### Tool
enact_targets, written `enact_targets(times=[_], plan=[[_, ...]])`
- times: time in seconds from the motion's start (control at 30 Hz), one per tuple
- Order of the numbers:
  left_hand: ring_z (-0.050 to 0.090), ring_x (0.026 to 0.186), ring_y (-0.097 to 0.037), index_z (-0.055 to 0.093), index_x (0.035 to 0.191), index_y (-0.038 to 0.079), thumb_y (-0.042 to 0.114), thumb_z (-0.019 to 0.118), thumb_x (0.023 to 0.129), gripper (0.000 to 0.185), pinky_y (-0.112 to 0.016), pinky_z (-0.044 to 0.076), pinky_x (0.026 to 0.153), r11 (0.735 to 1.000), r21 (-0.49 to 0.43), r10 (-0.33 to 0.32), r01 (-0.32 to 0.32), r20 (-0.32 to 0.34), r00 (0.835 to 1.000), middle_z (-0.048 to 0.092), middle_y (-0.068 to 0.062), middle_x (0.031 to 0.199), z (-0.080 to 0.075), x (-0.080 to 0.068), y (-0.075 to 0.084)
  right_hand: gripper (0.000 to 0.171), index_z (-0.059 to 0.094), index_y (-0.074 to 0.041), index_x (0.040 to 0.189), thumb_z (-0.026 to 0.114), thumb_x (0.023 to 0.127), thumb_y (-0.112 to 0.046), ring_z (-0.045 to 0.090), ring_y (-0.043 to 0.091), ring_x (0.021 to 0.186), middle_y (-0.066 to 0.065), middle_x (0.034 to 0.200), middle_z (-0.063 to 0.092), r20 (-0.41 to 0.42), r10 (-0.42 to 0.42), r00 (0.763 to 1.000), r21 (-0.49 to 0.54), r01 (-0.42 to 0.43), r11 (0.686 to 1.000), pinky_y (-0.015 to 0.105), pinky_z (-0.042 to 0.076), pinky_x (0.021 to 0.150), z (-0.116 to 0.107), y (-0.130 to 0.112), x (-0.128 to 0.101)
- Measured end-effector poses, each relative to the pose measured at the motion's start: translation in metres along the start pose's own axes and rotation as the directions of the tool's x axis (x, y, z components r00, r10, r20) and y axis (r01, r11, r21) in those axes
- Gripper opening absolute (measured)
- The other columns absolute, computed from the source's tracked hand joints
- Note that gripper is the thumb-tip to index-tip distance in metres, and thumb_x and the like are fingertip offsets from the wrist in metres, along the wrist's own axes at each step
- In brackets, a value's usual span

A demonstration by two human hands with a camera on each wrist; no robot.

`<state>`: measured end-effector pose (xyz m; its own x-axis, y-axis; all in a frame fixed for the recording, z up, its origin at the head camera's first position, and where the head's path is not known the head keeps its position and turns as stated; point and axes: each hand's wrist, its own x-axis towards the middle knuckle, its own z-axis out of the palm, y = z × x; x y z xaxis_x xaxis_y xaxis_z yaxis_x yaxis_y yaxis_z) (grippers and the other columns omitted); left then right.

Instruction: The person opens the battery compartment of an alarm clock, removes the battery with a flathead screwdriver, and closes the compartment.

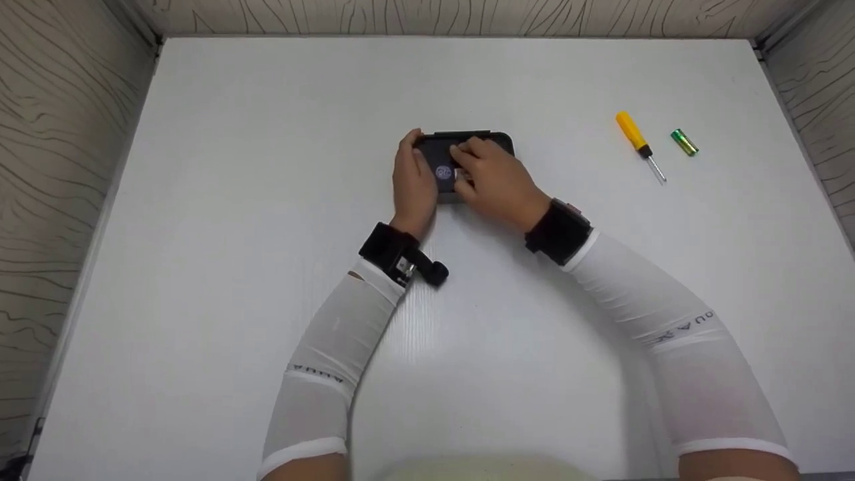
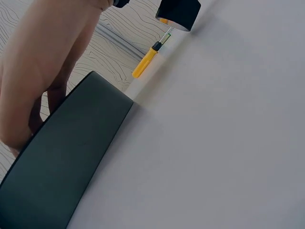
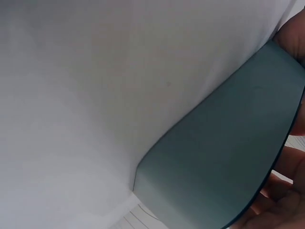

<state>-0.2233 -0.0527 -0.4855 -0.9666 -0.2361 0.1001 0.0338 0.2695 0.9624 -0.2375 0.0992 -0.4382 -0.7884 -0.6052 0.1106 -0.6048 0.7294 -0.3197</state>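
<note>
A black box with rounded corners [image 1: 442, 198] lies on the white table, a round pale emblem [image 1: 443, 172] on its upper face. My left hand [image 1: 413, 184] grips its left side, fingertips over the far edge and thumb along the upper face. Bent fingers of my right hand [image 1: 497, 175] are on the right half of that face, beside a small pale patch [image 1: 459, 174]; whether they pinch something I cannot tell. In the left wrist view, the right hand [image 2: 40, 62] arches over the box's smooth grey-green side wall [image 2: 71, 148]. The right wrist view shows this wall [image 3: 219, 138] from the other end.
A yellow-handled screwdriver [image 1: 632, 132] lies to the right on the table [image 1: 267, 133], its metal shaft pointing toward the near right. Close beside it is a green battery [image 1: 685, 142]. Wood-patterned panels [image 1: 441, 17] border the table at the back and both sides.
</note>
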Motion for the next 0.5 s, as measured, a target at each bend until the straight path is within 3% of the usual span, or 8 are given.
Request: enact_targets(times=[0.27,0.5], plan=[[0.037,0.144,-0.017,0.039,0.150,0.002,0.009,0.027,0.111,0.041,-0.021,0.028,0.114,1.000,-0.025,-0.004,0.004,0.019,1.000,0.045,-0.012,0.152,-0.005,0.001,-0.005,0.049,0.053,0.008,0.141,0.053,0.099,-0.018,0.053,0.035,0.125,0.021,0.132,0.056,0.042,0.006,0.999,0.039,-0.007,0.999,0.045,0.041,0.109,-0.001,-0.002,0.003],[0.034,0.146,-0.014,0.041,0.151,0.007,0.011,0.031,0.111,0.041,-0.023,0.027,0.116,0.988,-0.102,-0.108,0.117,0.092,0.990,0.043,-0.007,0.155,-0.016,0.004,-0.006,0.049,0.050,0.006,0.144,0.052,0.102,-0.020,0.052,0.034,0.124,0.021,0.131,0.055,0.121,0.012,0.993,0.057,-0.019,0.998,0.045,0.041,0.109,-0.002,0.001,0.008]])
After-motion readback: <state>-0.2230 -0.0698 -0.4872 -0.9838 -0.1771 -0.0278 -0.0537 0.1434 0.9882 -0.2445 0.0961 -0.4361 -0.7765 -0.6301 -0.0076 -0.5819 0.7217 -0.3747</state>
